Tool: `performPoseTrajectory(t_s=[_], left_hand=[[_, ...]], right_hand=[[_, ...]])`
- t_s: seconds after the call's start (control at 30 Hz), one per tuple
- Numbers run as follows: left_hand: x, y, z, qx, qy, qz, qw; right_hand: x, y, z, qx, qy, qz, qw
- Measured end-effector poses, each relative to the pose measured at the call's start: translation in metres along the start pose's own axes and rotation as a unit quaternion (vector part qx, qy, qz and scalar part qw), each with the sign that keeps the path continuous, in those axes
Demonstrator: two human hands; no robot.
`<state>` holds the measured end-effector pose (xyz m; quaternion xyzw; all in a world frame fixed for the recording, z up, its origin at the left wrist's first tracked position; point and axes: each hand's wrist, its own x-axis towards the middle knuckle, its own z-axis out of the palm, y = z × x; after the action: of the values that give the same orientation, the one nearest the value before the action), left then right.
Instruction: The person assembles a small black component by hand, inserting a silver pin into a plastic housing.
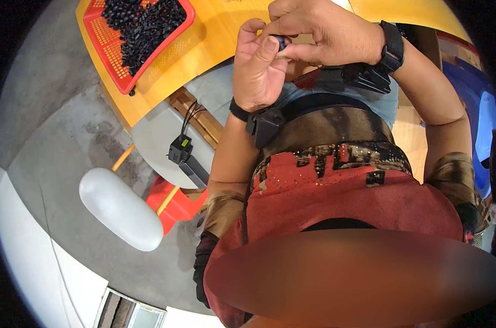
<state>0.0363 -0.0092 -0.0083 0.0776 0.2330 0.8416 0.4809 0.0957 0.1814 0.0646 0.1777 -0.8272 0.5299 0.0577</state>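
A small dark rounded piece [281, 42] is pinched between my two hands near the table's front edge. Thumb and fingers of my left hand [260, 68] close on it from the left. From the other side, the thumb and fingertips of my right hand [332, 34] grip it too. Fingers cover most of the piece, so its exact kind cannot be made out. To the left of the hands, a red plastic basket [189, 22] holds a heap of small black parts [149, 24].
The basket stands on a yellow wooden table [209, 46]. A black device with cables [182, 150] lies on a pale round seat [155, 136] at my left. Beyond it are a light grey padded cushion [120, 209] and a red plastic object [174, 205]. Blue plastic [484, 136] stands at right.
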Motion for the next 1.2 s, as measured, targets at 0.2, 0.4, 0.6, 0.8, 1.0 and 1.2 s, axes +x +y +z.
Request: performPoseTrajectory(t_s=[0.2, 0.4, 0.6, 0.8, 1.0, 1.2], left_hand=[[0.003, -0.002, -0.001, 0.085, -0.012, 0.036, 0.996], [0.004, -0.002, 0.002, 0.064, -0.002, 0.004, 0.998], [0.006, 0.01, -0.008, 0.002, -0.038, -0.08, 0.996], [0.003, 0.013, -0.003, -0.036, -0.013, -0.132, 0.991], [0.001, 0.008, 0.001, -0.049, 0.025, -0.078, 0.995], [0.004, 0.006, -0.003, 0.007, 0.002, -0.009, 1.0]], right_hand=[[0.002, 0.008, -0.006, -0.023, -0.041, 0.016, 0.999], [-0.004, 0.035, 0.002, 0.063, 0.01, -0.149, 0.987], [-0.002, 0.029, 0.002, 0.114, -0.015, -0.093, 0.989], [-0.004, 0.039, 0.004, 0.068, -0.033, -0.099, 0.992], [0.008, 0.016, -0.005, 0.105, -0.047, 0.051, 0.992], [0.007, 0.006, 0.011, 0.011, 0.113, 0.007, 0.993]])
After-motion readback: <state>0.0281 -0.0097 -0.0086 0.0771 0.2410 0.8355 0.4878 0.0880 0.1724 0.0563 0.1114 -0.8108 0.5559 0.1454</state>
